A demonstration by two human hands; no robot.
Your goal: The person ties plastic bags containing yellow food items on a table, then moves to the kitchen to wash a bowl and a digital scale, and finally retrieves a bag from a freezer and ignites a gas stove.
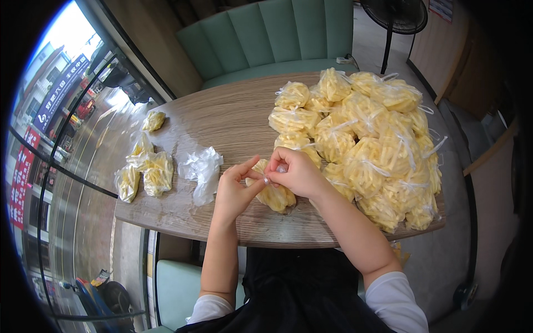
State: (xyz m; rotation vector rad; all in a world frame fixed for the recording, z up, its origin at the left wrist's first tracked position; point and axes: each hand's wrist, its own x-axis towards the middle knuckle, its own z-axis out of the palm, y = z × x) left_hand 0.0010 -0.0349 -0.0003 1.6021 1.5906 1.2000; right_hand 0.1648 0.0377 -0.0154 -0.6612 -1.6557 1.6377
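Both hands meet over a clear plastic bag of pale yellow cut sticks, perhaps French fries point(275, 197), lying near the table's front edge. My left hand point(238, 185) pinches the twisted neck of this bag between thumb and forefinger. Close beside it, my right hand point(296, 171) grips the gathered plastic top with its fingertips. The fingers partly hide the neck. Left of my left hand lies a crumpled heap of thin clear plastic bags point(204, 172). A large pile of knotted bags of yellow sticks point(370, 137) rises to the right of my right hand.
At the wooden table's point(233, 112) left end sit several smaller bags with yellow contents point(157, 175), and a single one point(154, 121) farther back. Behind the table stands a green padded bench point(270, 37). A black fan point(393, 16) is at the back right; a glass window point(83, 166) borders the left.
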